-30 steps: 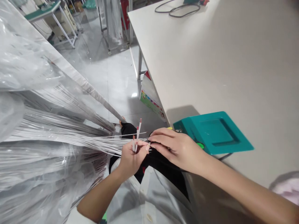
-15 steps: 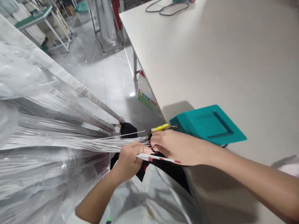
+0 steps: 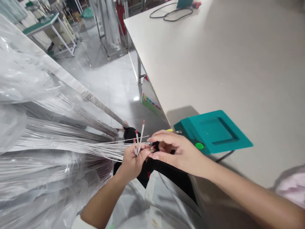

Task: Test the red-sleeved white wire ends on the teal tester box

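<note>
Wires [image 3: 141, 135] upright again in left fingers [image 3: 144, 154]

Illumination moderate, cool and fairly even. Tabletop [image 3: 214, 70] shows a broad pale sheen toward its far-left corner; teal device [image 3: 202, 130] casts a soft shadow on its far-left side. Floor [image 3: 119, 79] carries one compact glare spot; plastic sheeting [image 3: 26, 70] bears scattered glints. Wide-angle stretch at the edges — right forearm [image 3: 238, 189] elongated. Background workbench [image 3: 41, 24] indistinct; wire tips [image 3: 143, 122] at left hand [image 3: 133, 161] slightly soft — fine detail lost.
</note>
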A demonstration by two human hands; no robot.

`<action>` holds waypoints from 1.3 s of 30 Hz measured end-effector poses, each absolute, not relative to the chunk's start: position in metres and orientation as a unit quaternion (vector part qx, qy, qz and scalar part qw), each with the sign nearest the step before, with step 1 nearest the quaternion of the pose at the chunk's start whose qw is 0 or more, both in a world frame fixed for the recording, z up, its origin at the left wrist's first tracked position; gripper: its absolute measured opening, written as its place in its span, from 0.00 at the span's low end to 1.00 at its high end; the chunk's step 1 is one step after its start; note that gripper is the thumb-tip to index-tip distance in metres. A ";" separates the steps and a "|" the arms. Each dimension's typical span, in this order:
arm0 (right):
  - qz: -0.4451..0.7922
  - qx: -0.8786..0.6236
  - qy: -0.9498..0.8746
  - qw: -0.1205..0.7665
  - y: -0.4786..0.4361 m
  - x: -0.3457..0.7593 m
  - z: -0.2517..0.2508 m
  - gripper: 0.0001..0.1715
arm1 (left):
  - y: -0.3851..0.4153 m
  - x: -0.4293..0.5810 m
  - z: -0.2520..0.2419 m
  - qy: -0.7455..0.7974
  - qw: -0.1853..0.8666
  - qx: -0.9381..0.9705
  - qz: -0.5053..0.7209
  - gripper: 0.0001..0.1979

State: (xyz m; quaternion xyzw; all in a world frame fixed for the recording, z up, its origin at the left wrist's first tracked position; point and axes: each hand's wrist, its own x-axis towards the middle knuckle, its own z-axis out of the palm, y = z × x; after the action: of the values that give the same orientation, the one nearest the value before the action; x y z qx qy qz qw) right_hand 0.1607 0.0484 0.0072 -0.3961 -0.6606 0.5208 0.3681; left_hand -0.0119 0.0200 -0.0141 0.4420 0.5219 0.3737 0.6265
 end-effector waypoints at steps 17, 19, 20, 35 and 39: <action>0.110 -0.439 -0.798 0.399 0.029 0.147 -0.026 0.09 | 0.012 0.004 -0.031 0.496 0.676 0.329 0.435 0.14; -0.003 -0.416 -0.846 0.334 0.031 0.150 -0.028 0.11 | 0.013 0.001 -0.029 0.515 0.657 0.383 0.395 0.14; -0.031 -0.408 -0.860 0.305 0.031 0.152 -0.028 0.12 | 0.013 0.000 -0.029 0.523 0.650 0.399 0.381 0.14; 0.265 -0.438 -0.801 0.309 0.037 0.162 -0.008 0.08 | 0.011 0.001 -0.027 0.542 0.641 0.360 0.407 0.12; 0.156 -0.390 -0.857 0.298 0.039 0.159 -0.012 0.14 | 0.011 0.004 -0.025 0.555 0.617 0.390 0.398 0.11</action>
State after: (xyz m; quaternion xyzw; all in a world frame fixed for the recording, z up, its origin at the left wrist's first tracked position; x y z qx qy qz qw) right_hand 0.1586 0.0390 -0.0119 -0.3901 -0.8572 0.1563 0.2976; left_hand 0.0036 0.0111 -0.0252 0.3904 0.5555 0.3977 0.6172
